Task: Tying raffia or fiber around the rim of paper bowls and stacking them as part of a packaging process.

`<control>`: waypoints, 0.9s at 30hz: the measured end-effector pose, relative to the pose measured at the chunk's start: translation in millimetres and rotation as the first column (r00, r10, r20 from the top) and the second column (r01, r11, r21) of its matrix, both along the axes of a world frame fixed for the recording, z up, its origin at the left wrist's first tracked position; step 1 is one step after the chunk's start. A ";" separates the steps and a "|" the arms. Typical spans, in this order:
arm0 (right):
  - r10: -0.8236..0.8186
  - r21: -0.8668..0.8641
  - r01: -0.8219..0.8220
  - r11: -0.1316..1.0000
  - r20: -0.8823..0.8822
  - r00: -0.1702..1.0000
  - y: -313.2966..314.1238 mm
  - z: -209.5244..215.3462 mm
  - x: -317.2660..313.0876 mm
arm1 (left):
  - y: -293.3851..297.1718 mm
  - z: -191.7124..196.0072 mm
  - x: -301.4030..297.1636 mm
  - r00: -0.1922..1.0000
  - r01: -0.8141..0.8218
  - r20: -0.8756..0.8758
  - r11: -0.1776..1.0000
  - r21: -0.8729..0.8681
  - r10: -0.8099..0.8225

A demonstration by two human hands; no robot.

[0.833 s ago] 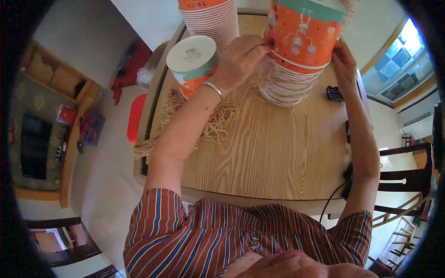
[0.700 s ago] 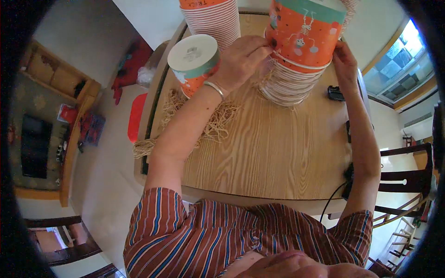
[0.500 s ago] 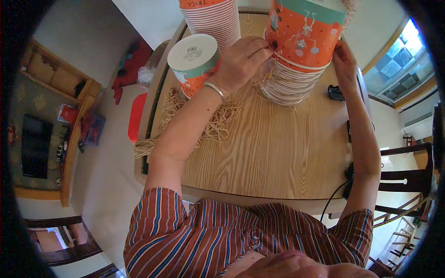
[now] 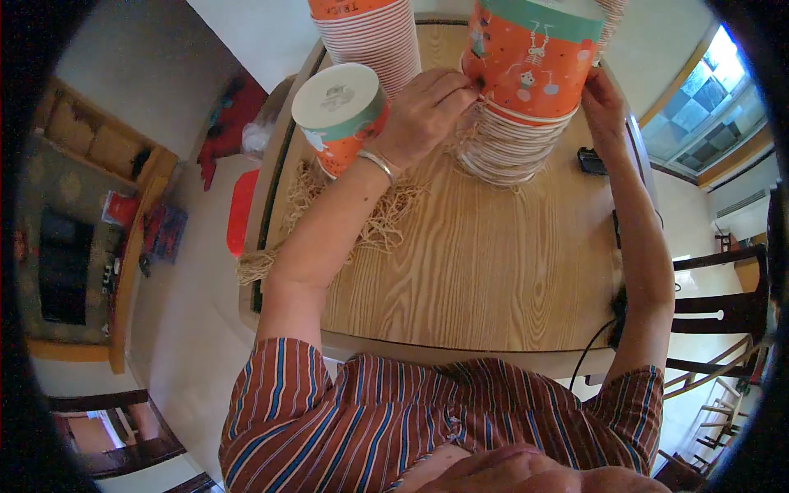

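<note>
Both hands are on the top orange paper cup [image 4: 532,57] of a nested stack of cups [image 4: 511,148] standing on the wooden surface [image 4: 493,271]. The left hand [image 4: 427,107] has thumb and fingertips pinched together at the cup's left wall, near its lower edge. The right hand [image 4: 600,107] lies against the cup's right side, fingers extended along the wall; how firmly it grips cannot be told. The cup sits above the stack, base toward the camera, and appears partly lifted; whether it is fully clear of the cup beneath cannot be told.

One separate orange cup [image 4: 341,115] with a pale base and green band stands upside down to the left, apart from the stack and beside a loose heap of straw-coloured shredded paper [image 4: 370,218]. A second tall stack of cups [image 4: 370,33] stands behind it.

Judgement: the separating of cups is at an early stage. One cup is set aside, one is in hand, and both stacks remain large.
</note>
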State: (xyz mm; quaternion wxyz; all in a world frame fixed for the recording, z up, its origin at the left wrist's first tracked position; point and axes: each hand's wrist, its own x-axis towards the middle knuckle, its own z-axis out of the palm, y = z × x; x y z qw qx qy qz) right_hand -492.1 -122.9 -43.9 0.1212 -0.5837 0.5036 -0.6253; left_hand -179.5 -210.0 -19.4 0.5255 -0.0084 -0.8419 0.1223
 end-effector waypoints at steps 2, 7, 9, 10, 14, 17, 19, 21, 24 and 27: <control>-0.007 0.009 0.007 1.000 -0.014 1.000 -0.4 2.7 6.5 | -1.1 -2.3 1.4 1.000 -0.002 0.001 1.000 0.006 0.002; -0.024 -0.052 0.021 0.998 -0.054 0.998 -2.7 -1.5 3.5 | 0.0 -5.2 1.2 0.999 -0.013 0.031 0.999 0.033 0.012; -0.082 -0.042 0.078 0.996 -0.096 0.992 -4.7 -5.2 -1.2 | 1.1 -5.8 -0.8 1.000 -0.002 0.000 1.000 0.030 0.002; -0.133 -0.035 0.129 0.991 -0.138 0.982 -5.8 -5.4 -0.7 | 1.0 -7.1 0.0 1.000 -0.003 -0.001 1.000 0.028 0.003; -0.165 -0.085 0.151 0.985 -0.207 0.964 -5.9 -3.6 5.6 | 5.1 -15.6 3.9 0.998 -0.043 0.045 0.994 0.100 0.039; -0.191 -0.076 0.177 0.981 -0.270 0.944 -3.2 0.1 8.8 | 11.9 -15.3 9.7 0.994 -0.079 0.080 0.989 0.122 0.069; -0.173 -0.069 0.160 0.985 -0.267 0.948 -4.5 1.0 9.5 | 16.0 -13.4 14.8 0.991 -0.088 0.107 0.987 0.131 0.075; -0.177 -0.079 0.161 0.984 -0.309 0.934 -5.6 0.0 12.4 | 17.9 -12.2 20.1 0.987 -0.100 0.141 0.985 0.140 0.080; -0.232 -0.073 0.221 0.973 -0.336 0.913 -0.4 -5.2 -20.8 | 16.5 -7.9 32.5 0.972 -0.155 0.204 0.973 0.174 0.119; -0.374 -0.025 0.374 0.927 -0.124 0.919 10.9 3.9 -26.2 | 11.8 9.6 61.1 0.946 -0.325 0.077 0.909 0.262 0.316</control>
